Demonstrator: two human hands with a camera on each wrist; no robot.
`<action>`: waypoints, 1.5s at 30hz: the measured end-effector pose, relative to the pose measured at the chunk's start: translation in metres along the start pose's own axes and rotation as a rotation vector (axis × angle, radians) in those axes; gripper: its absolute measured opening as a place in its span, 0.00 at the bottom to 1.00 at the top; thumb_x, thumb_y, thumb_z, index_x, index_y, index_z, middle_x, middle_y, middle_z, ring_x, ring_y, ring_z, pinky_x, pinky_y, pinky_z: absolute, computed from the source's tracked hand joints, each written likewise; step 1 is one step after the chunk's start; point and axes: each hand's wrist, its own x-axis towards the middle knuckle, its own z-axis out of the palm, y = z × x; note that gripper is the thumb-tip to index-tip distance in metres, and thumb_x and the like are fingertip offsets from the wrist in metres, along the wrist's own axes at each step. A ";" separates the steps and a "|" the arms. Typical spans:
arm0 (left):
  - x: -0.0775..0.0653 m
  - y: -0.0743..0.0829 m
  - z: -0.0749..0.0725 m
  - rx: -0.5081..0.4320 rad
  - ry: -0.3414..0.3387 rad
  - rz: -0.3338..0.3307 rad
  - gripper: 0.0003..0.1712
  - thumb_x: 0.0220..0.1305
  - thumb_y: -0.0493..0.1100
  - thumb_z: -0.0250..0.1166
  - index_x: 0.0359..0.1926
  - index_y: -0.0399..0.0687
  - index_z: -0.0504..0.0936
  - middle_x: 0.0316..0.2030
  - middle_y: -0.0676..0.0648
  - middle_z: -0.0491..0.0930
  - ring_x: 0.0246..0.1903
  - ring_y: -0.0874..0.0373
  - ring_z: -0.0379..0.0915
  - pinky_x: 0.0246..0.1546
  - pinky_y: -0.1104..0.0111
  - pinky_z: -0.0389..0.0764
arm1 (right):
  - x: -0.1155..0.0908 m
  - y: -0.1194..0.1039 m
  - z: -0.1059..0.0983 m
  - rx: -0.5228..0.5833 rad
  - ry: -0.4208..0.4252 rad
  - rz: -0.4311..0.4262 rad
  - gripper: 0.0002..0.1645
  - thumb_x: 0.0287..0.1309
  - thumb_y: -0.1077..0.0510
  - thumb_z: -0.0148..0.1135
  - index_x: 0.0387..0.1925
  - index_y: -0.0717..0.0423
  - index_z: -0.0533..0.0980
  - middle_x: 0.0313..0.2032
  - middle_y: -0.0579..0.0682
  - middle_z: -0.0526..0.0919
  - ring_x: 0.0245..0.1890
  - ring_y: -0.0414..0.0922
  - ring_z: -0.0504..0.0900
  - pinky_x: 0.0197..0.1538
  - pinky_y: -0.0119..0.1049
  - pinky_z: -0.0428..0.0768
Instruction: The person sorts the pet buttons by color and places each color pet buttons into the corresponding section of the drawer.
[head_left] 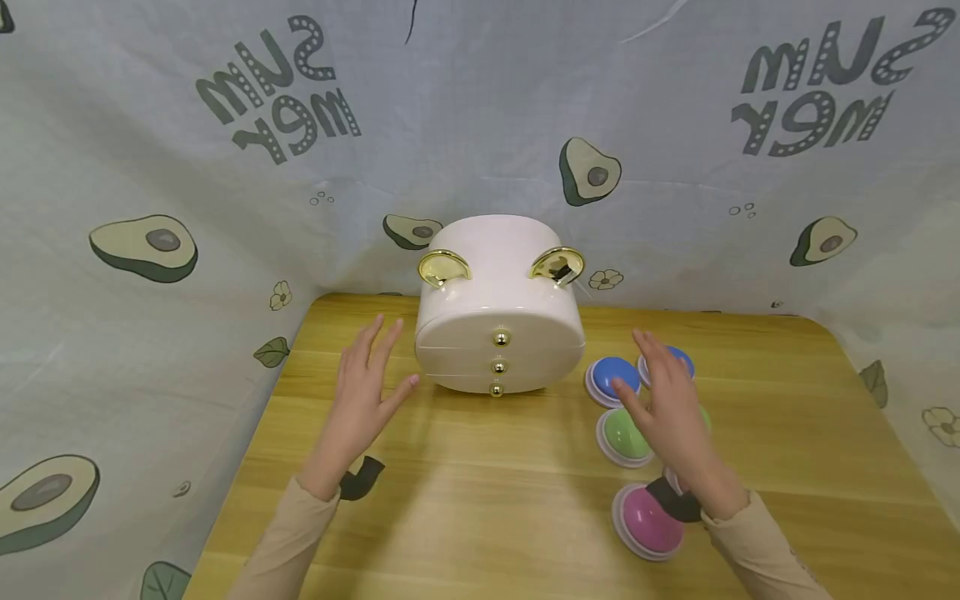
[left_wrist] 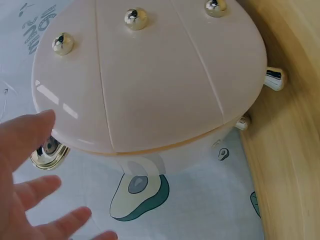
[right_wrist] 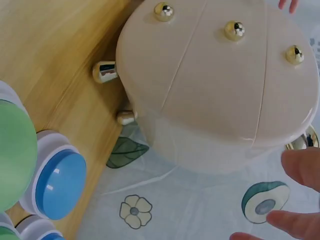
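Note:
A glossy white jewelry box (head_left: 498, 287) stands on the wooden table, with two gold ears on top. Three gold knobs (head_left: 498, 367) run down its front, and thin seams part the front into drawers. To the left of the box my left hand (head_left: 363, 396) hovers with spread fingers, holding nothing. On the other side my right hand (head_left: 670, 408), also spread and bare, overlaps some of the round buttons in the head view. In the left wrist view, the thumb (left_wrist: 30, 132) reaches in beside a gold ear. Short gold feet (right_wrist: 106, 72) show under the box.
Right of the box, domed buttons lie on the table: blue (head_left: 615, 377), green (head_left: 628, 435) and pink (head_left: 651, 518), others partly hidden by my right hand. A pale cloth (head_left: 480, 100) printed with avocados hangs behind the table (head_left: 480, 500).

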 end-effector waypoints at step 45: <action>0.103 0.020 -0.015 -0.693 0.006 0.207 0.38 0.57 0.24 0.63 0.67 0.31 0.59 0.64 0.32 0.61 0.66 0.48 0.57 0.66 0.59 0.53 | 0.042 -0.049 0.030 1.049 -0.436 -0.097 0.30 0.67 0.69 0.49 0.68 0.65 0.56 0.52 0.78 0.68 0.52 0.58 0.76 0.52 0.40 0.76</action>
